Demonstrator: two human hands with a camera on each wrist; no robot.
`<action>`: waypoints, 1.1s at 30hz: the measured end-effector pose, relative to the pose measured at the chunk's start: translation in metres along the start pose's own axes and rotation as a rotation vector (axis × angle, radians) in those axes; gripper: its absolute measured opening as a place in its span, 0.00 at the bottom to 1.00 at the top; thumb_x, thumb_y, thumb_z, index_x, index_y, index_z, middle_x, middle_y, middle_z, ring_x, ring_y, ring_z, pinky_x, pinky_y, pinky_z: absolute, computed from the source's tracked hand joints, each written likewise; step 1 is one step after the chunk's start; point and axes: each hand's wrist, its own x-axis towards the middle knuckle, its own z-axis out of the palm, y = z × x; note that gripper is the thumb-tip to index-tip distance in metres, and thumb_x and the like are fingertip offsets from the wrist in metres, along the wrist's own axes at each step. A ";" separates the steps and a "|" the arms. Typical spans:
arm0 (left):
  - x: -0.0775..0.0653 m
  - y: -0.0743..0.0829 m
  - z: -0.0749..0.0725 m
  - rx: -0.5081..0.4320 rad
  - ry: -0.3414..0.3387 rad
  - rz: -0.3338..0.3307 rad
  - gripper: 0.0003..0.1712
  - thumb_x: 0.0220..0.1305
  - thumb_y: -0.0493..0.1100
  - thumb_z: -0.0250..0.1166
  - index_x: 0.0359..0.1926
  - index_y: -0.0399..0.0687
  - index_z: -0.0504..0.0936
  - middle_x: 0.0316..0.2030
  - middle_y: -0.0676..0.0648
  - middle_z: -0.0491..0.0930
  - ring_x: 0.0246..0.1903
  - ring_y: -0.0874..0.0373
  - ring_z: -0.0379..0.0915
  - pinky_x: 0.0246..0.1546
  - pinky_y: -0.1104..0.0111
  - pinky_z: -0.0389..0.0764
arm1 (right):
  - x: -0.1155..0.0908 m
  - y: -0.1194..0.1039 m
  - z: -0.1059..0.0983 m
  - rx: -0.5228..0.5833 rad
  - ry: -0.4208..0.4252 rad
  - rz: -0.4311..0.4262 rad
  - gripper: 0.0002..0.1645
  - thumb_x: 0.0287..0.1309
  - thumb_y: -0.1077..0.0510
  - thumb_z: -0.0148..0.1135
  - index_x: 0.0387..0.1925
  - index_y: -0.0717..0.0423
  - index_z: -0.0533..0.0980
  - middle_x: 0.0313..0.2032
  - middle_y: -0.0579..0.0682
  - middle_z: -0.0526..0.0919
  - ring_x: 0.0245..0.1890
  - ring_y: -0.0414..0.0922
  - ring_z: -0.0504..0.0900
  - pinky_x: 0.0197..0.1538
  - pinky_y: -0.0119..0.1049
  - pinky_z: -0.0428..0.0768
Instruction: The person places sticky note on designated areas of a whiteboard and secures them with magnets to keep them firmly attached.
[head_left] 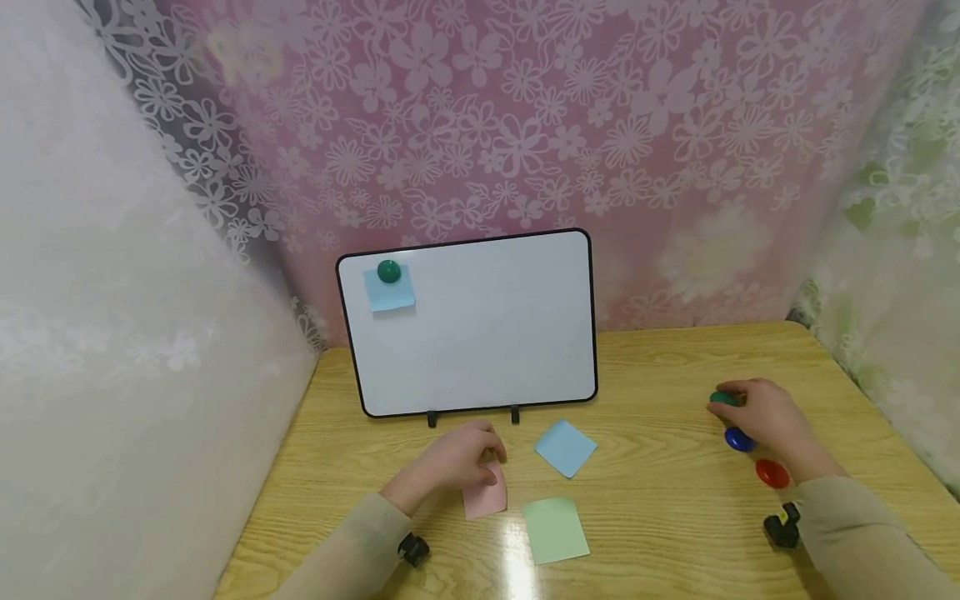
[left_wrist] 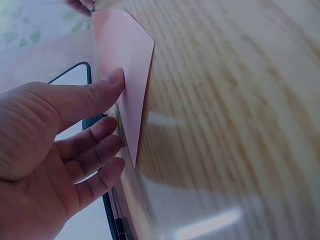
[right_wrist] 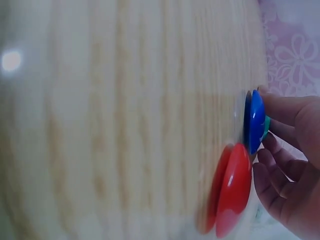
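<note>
My left hand (head_left: 467,457) is over a pink sticky note (head_left: 486,497) on the table. In the left wrist view its thumb overlaps the pink note's face, and several loosely bent fingers sit apart from the thumb. At the right side, my right hand (head_left: 767,414) pinches a green round magnet (head_left: 723,398) between thumb and fingers. A blue magnet (head_left: 739,439) and a red magnet (head_left: 772,473) lie just below that hand; in the right wrist view the blue one partly hides the green one.
A whiteboard (head_left: 480,333) stands at the back on small black feet, with a blue sticky note (head_left: 390,298) under another green magnet (head_left: 388,271). Another blue note (head_left: 566,448) and a light green note (head_left: 556,530) lie mid-table. Patterned curtains (head_left: 487,125) surround the table.
</note>
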 end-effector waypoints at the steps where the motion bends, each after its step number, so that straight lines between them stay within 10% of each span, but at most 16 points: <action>1: 0.000 0.000 0.000 0.000 -0.003 0.000 0.13 0.61 0.40 0.82 0.46 0.56 0.90 0.44 0.58 0.78 0.41 0.65 0.74 0.44 0.70 0.79 | 0.000 0.000 0.000 -0.001 0.000 0.003 0.40 0.73 0.43 0.69 0.66 0.75 0.74 0.53 0.76 0.82 0.48 0.71 0.83 0.47 0.65 0.82; 33: 0.007 -0.001 -0.002 0.033 -0.036 0.010 0.13 0.60 0.42 0.83 0.40 0.58 0.86 0.39 0.59 0.74 0.37 0.65 0.69 0.42 0.71 0.76 | -0.001 -0.003 -0.008 0.022 -0.023 0.043 0.46 0.71 0.43 0.71 0.68 0.79 0.70 0.54 0.77 0.81 0.50 0.73 0.82 0.51 0.67 0.80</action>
